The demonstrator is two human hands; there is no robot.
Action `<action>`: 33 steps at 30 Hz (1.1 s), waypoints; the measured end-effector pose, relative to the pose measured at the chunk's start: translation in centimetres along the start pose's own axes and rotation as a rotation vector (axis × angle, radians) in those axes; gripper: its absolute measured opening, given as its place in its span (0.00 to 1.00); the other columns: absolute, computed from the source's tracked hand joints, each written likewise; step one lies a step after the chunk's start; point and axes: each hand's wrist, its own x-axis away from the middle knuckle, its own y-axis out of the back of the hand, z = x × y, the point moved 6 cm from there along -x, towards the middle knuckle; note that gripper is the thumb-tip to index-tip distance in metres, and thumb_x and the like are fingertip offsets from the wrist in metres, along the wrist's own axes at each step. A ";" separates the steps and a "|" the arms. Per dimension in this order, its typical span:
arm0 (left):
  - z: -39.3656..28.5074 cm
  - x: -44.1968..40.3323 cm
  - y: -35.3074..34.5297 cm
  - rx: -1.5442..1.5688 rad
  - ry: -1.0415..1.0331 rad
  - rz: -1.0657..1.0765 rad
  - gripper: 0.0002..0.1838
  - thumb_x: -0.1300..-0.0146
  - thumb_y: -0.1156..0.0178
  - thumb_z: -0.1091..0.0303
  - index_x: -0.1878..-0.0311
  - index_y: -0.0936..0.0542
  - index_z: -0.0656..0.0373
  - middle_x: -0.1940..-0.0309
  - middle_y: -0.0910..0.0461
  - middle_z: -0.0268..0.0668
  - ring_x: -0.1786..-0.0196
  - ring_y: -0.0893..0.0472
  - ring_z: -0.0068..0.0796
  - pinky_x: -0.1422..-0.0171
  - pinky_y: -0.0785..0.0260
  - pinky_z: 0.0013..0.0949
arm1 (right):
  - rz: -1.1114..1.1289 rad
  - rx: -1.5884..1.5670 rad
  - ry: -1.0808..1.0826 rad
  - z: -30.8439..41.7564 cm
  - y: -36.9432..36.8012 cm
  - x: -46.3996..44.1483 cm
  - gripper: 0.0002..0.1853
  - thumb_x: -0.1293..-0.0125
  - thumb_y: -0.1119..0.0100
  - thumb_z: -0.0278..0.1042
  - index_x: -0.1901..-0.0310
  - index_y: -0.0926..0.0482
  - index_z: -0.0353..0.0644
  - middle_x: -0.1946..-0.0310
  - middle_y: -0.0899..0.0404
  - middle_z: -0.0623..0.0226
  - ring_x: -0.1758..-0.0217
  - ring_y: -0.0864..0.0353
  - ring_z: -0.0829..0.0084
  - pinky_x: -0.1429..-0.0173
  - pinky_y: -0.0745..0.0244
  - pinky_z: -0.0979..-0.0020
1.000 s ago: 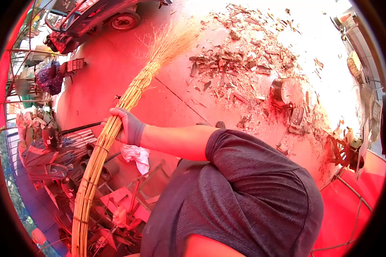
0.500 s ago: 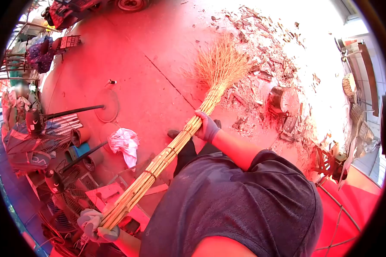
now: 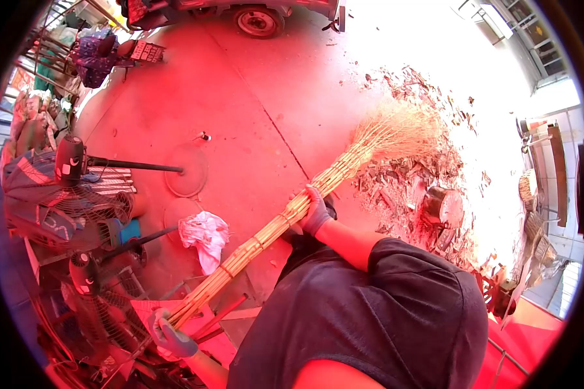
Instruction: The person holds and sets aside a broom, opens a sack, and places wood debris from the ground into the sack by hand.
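A long broom of bundled pale stalks (image 3: 259, 241) runs diagonally across the view, its bushy bristles (image 3: 402, 133) over the edge of the wood debris (image 3: 396, 188). My right hand (image 3: 315, 211), in a grey glove, is wrapped round the middle of the handle, near the bristles. Lower left, my left hand (image 3: 172, 336), also gloved, closes round the handle's end. Bark and chips lie scattered round a short log (image 3: 442, 207).
Standing fans (image 3: 70, 159) crowd the left side, beside a white cloth (image 3: 204, 236). A vehicle wheel (image 3: 259, 22) shows at the top and a motorbike (image 3: 126, 52) at upper left. Baskets (image 3: 529, 188) and boards line the right wall.
The bristles have swung right, from the bare floor to the debris. My left hand, out of sight at first, now grips the handle's end. The view has shifted.
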 end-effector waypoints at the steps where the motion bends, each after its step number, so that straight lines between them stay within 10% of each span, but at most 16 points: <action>1: -0.5 -0.1 1.8 -0.263 -0.154 -0.039 0.09 0.35 0.53 0.72 0.62 0.26 0.69 0.67 0.23 0.43 0.66 0.24 0.37 0.61 0.29 0.39 | 0.084 -0.005 -0.112 -3.2 -2.5 -0.9 0.12 0.42 0.35 0.45 0.64 0.24 0.49 0.68 0.21 0.65 0.60 0.19 0.60 0.55 0.22 0.52; 3: -0.5 -0.5 5.0 -0.382 -0.106 -0.184 0.18 0.30 0.56 0.63 0.63 0.27 0.72 0.68 0.27 0.42 0.64 0.26 0.32 0.58 0.33 0.31 | 0.074 0.095 -0.238 -8.9 -7.7 -2.1 0.12 0.41 0.35 0.41 0.64 0.25 0.45 0.67 0.21 0.63 0.60 0.19 0.60 0.52 0.21 0.51; 6: -6.2 -3.3 6.7 -0.850 -0.663 -0.205 0.20 0.31 0.47 0.58 0.46 0.29 0.64 0.77 0.26 0.40 0.77 0.24 0.37 0.75 0.31 0.36 | 0.204 0.088 -0.476 -17.1 -15.4 -6.0 0.10 0.40 0.36 0.40 0.65 0.26 0.47 0.67 0.22 0.61 0.59 0.19 0.59 0.52 0.21 0.50; 11: -15.4 -15.0 -3.2 -0.814 -0.627 -0.258 0.20 0.32 0.46 0.60 0.45 0.31 0.65 0.76 0.25 0.41 0.75 0.23 0.39 0.74 0.30 0.36 | 0.237 0.173 -0.602 -22.7 -26.3 -20.3 0.10 0.41 0.37 0.42 0.67 0.26 0.47 0.71 0.23 0.62 0.68 0.20 0.60 0.64 0.21 0.52; 18: -19.4 -23.6 -18.3 -0.447 -0.256 -0.063 0.20 0.32 0.45 0.62 0.44 0.33 0.66 0.74 0.24 0.42 0.74 0.22 0.43 0.74 0.28 0.36 | 0.111 0.407 -0.430 -6.2 -29.7 -31.0 0.12 0.40 0.38 0.43 0.65 0.29 0.47 0.75 0.24 0.59 0.68 0.19 0.56 0.60 0.20 0.49; 21: -17.1 -25.3 -21.0 -0.028 -0.039 0.029 0.18 0.33 0.55 0.61 0.67 0.28 0.70 0.71 0.29 0.41 0.69 0.30 0.29 0.65 0.37 0.28 | 0.065 0.238 -0.342 3.7 -22.3 -29.2 0.12 0.38 0.39 0.44 0.64 0.29 0.47 0.72 0.23 0.59 0.66 0.19 0.57 0.56 0.21 0.50; 25: -18.3 -29.2 -26.2 0.323 0.078 0.218 0.12 0.39 0.54 0.69 0.68 0.28 0.71 0.71 0.30 0.39 0.71 0.30 0.24 0.65 0.35 0.26 | 0.010 0.084 -0.100 16.1 -15.8 -22.5 0.10 0.39 0.40 0.40 0.61 0.29 0.49 0.68 0.22 0.61 0.62 0.20 0.57 0.52 0.21 0.51; 33: -22.9 -30.3 -35.0 0.501 -0.200 0.422 0.10 0.47 0.48 0.83 0.61 0.22 0.68 0.67 0.21 0.42 0.65 0.22 0.33 0.61 0.29 0.31 | 0.012 -0.094 0.344 31.0 -12.9 -17.6 0.18 0.46 0.41 0.50 0.63 0.26 0.45 0.70 0.23 0.61 0.65 0.22 0.60 0.56 0.23 0.57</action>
